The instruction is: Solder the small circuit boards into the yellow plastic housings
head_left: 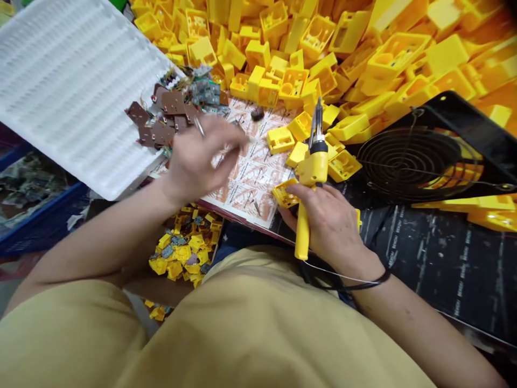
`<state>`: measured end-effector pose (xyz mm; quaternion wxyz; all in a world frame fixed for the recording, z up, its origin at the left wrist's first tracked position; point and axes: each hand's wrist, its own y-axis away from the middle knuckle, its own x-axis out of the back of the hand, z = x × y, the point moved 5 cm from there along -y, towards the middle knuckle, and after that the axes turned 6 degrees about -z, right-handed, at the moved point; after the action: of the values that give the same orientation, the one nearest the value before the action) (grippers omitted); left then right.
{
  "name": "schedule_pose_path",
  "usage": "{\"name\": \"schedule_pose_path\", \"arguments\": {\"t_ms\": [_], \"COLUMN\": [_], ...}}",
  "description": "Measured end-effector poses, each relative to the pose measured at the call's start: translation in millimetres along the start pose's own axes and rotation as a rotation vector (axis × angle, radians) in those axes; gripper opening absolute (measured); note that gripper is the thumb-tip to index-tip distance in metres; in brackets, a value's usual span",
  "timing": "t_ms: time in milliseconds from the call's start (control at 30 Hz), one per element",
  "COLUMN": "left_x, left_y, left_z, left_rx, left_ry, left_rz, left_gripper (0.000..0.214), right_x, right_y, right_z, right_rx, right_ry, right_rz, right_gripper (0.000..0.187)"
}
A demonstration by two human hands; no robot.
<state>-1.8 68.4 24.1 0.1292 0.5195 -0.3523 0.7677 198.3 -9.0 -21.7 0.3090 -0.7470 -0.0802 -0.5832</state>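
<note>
My right hand (333,223) is wrapped round a yellow-handled soldering gun (318,161) whose metal tip points up and away. Its thumb and fingers also grip a small yellow plastic casing (285,194), partly hidden. A thin solder wire (339,276) runs from the handle's lower end past my wrist. Smeared by motion, my left hand (202,156) hovers over the patterned sheet with its fingers bent together. A thin metal tool (199,127) shows at its knuckles, its kind unclear. Just beyond it lie brown circuit boards (172,102) with wires.
A heap of yellow casings (278,59) fills the back of the bench. At the right stands a black fan (420,156) with a wire guard. A white ribbed foam tray (76,81) lies left. Below the bench edge are mixed casings and parts (181,250) and a blue crate (44,221).
</note>
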Motion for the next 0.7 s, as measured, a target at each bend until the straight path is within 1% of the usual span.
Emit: {"name": "schedule_pose_path", "arguments": {"t_ms": [67, 100, 133, 167, 200, 267, 367, 433, 500, 567, 633, 700], "left_x": [-19.0, -24.8, -27.7, -27.7, -25.7, -20.0, -20.4, -29.8, -43.3, -55.5, -63.5, -66.9], "left_y": [30, 44, 55, 63, 67, 63, 42, 27, 16, 11, 10, 12], "left_z": [14, 19, 23, 26, 27, 28, 30, 33, 36, 38, 39, 40], "left_rx": [-0.152, -0.219, -0.262, -0.278, -0.261, -0.159, -0.004, 0.047, 0.062, 0.070, 0.088, 0.118], "left_ry": [-0.034, -0.028, -0.008, 0.020, 0.047, 0.083, 0.041, -0.008, -0.043, -0.067, -0.063, -0.039], "left_rz": [-0.181, -0.250, -0.297, -0.319, -0.325, -0.316, -0.339, -0.397, -0.472, -0.532, -0.569, -0.574], "left_gripper": [0.022, 0.022, 0.022, 0.022, 0.022, 0.021, 0.026, 0.031, 0.032, 0.028, 0.022, 0.019], "right_x": [6, 8, 11, 12, 13, 11, 2, -1, 1, 12, 29, 46], "right_y": [4, 5, 6, 6, 5, 2, -2, -2, 1, 7, 14, 24], "right_z": [1, 1, 2, 3, 5, 9, 13, 14, 13, 11, 13, 17], "right_rx": [0.034, 0.064, 0.101, 0.138, 0.169, 0.208, 0.211, 0.205, 0.207, 0.208, 0.150, 0.066], "right_ry": [-0.016, -0.035, -0.061, -0.089, -0.120, -0.189, -0.256, -0.214, -0.156, -0.155, -0.190, -0.193], "right_rz": [-0.049, -0.078, -0.103, -0.127, -0.146, -0.172, -0.195, -0.170, -0.143, -0.084, 0.023, 0.120], "right_gripper": [0.029, 0.033, 0.036, 0.038, 0.037, 0.036, 0.034, 0.033, 0.034, 0.035, 0.032, 0.028]}}
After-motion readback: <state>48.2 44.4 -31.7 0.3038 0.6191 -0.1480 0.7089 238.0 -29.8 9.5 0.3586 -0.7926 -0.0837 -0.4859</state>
